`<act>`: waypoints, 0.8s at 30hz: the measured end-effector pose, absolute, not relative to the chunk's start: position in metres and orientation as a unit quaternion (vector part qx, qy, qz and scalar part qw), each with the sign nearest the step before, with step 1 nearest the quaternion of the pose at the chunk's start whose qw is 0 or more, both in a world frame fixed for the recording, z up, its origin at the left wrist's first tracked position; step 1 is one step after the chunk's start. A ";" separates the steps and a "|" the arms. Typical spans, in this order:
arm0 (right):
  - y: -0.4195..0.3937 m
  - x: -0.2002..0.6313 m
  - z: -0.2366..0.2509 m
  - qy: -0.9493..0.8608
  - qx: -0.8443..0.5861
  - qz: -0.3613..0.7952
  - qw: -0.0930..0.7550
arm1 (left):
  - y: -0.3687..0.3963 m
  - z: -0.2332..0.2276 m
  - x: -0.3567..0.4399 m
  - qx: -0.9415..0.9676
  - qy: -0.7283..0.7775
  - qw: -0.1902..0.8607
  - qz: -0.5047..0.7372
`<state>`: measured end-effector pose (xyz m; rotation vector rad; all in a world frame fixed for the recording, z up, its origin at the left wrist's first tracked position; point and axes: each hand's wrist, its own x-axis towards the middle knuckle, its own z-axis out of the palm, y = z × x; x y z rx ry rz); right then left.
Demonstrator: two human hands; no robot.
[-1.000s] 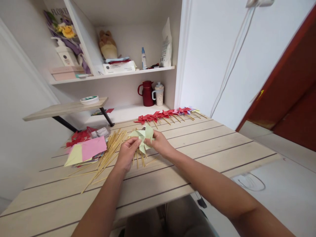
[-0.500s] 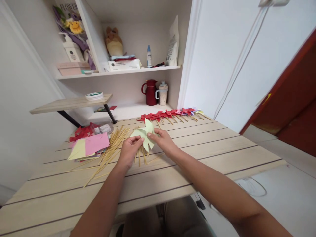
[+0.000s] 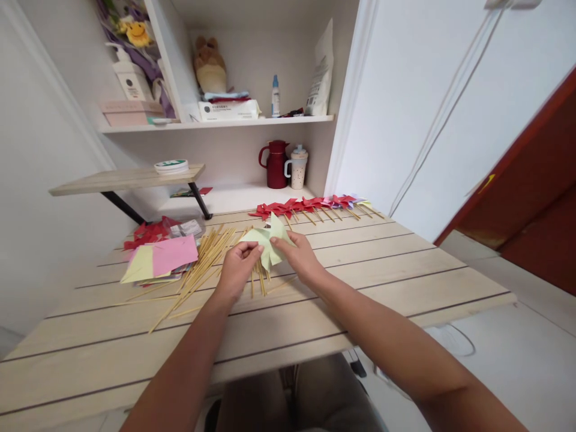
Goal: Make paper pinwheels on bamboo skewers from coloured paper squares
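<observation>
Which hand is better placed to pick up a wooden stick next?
Probably the left hand. Both hands pinch the pale green paper pinwheel, but the loose pile of thin wooden sticks lies on the table just to its left, while the right hand sits on the far side.

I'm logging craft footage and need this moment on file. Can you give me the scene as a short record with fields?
left hand: grips the pale green pinwheel
right hand: grips the same pinwheel from the other side
under hands: loose sticks on the table
left of sticks: pink and yellow paper sheets
far edge: row of finished pinwheels, mostly red
shelf behind: red jug, cup
</observation>
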<state>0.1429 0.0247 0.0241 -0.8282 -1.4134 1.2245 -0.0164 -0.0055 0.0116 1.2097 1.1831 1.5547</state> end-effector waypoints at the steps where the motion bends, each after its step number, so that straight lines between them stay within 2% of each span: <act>1: 0.024 0.143 0.024 -0.591 -0.338 0.508 0.528 | -0.006 0.012 -0.017 0.482 0.459 0.404 0.627; 9: 0.024 0.140 0.020 -0.587 -0.327 0.492 0.553 | -0.008 0.013 -0.014 0.511 0.369 0.465 0.621; 24: 0.016 0.141 0.027 -0.650 -0.303 0.462 0.521 | -0.008 0.013 -0.011 0.437 0.427 0.447 0.654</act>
